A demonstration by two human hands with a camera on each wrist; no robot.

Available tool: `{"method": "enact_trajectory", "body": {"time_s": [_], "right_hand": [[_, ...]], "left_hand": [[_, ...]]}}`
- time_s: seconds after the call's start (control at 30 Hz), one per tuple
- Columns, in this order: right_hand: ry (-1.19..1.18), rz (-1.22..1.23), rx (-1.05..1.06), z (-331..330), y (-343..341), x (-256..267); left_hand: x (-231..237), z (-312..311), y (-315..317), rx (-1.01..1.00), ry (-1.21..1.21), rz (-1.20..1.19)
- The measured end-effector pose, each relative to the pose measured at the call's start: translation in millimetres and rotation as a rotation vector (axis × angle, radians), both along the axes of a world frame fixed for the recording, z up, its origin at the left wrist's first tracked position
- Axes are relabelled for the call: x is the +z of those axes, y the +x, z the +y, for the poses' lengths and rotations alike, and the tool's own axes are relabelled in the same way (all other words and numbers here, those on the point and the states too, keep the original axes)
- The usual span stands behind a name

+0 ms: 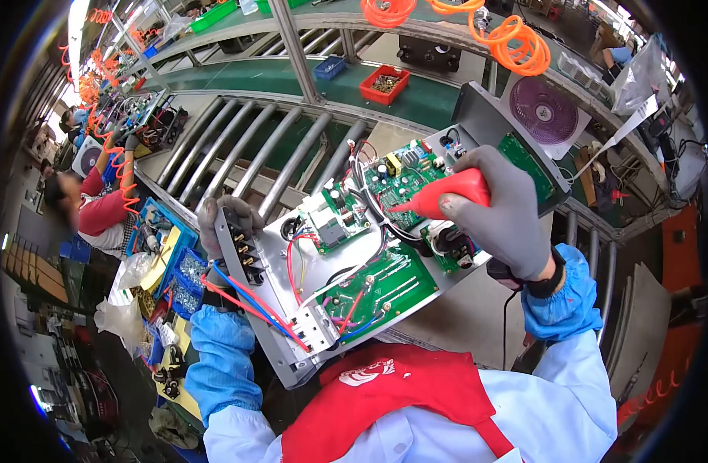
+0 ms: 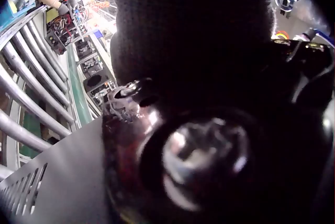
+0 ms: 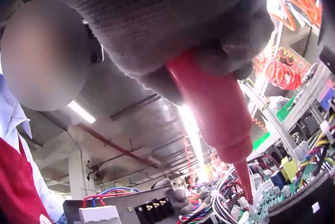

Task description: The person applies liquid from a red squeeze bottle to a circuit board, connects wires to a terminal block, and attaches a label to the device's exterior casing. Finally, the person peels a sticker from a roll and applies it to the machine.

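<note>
A gloved right hand (image 1: 508, 216) grips a red squeeze bottle (image 1: 454, 193), its thin nozzle pointing down at the green circuit board (image 1: 404, 181) in an open metal case (image 1: 277, 289). In the right wrist view the nozzle of the bottle (image 3: 214, 108) reaches down among white connectors. The gloved left hand (image 1: 234, 224) holds the case's left end wall, fingers over its edge by the black terminals (image 1: 246, 255). A white breaker (image 1: 315, 328) with red and blue wires sits at the near corner. The left wrist view is mostly dark glove (image 2: 193, 25).
Metal rollers (image 1: 238, 147) lie beyond the case. A red bin (image 1: 385, 83) and a blue bin (image 1: 330, 67) stand on the green belt. Blue trays of small parts (image 1: 188, 282) are at the left. A purple fan (image 1: 543, 108) is at the back right. Another person works at the far left.
</note>
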State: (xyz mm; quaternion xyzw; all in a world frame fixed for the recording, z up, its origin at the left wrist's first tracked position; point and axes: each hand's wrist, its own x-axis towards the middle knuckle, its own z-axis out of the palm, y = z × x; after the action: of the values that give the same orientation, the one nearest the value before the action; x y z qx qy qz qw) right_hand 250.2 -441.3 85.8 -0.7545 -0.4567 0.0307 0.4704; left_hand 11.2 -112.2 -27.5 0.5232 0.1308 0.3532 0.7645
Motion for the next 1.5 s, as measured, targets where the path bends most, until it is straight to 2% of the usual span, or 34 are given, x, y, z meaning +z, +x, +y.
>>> {"method": "enact_trajectory", "body": {"time_s": [0.03,0.13,0.23,0.33,0.67,0.73,0.83,0.97,1.13,1.23,1.43,1.5], "right_hand": [[-0.007,0.107,0.008,3,0,-2],[0.030,0.222,0.020,9,1,-20],[0.063,0.181,0.004,13,-3,-28],[0.043,0.265,0.014,13,-6,-24],[0.092,0.122,0.014,15,-4,-38],[0.084,0.126,0.006,13,-4,-35],[0.067,0.270,0.003,13,-9,-29],[0.108,0.299,0.004,13,-3,-40],[0.088,0.371,-0.053,12,6,-49],[0.082,0.366,-0.036,8,1,-52],[0.084,0.355,0.017,3,-6,-50],[0.092,0.207,0.000,3,-9,-52]], "left_hand": [[-2,1,1,0.001,0.000,-0.016],[-5,4,0,0.008,-0.006,-0.035],[-5,3,-1,-0.013,-0.053,-0.044],[-2,0,-2,-0.046,-0.070,-0.080],[3,-9,2,0.081,0.042,0.000],[-1,-3,1,0.055,0.052,-0.011],[0,-4,1,0.051,0.052,-0.018],[-3,-1,1,0.074,0.043,0.007],[-4,3,0,0.007,0.031,-0.025],[-7,8,-4,-0.056,0.066,-0.030],[-5,6,-5,-0.005,0.037,0.034],[-5,6,-4,-0.025,0.017,0.011]]}}
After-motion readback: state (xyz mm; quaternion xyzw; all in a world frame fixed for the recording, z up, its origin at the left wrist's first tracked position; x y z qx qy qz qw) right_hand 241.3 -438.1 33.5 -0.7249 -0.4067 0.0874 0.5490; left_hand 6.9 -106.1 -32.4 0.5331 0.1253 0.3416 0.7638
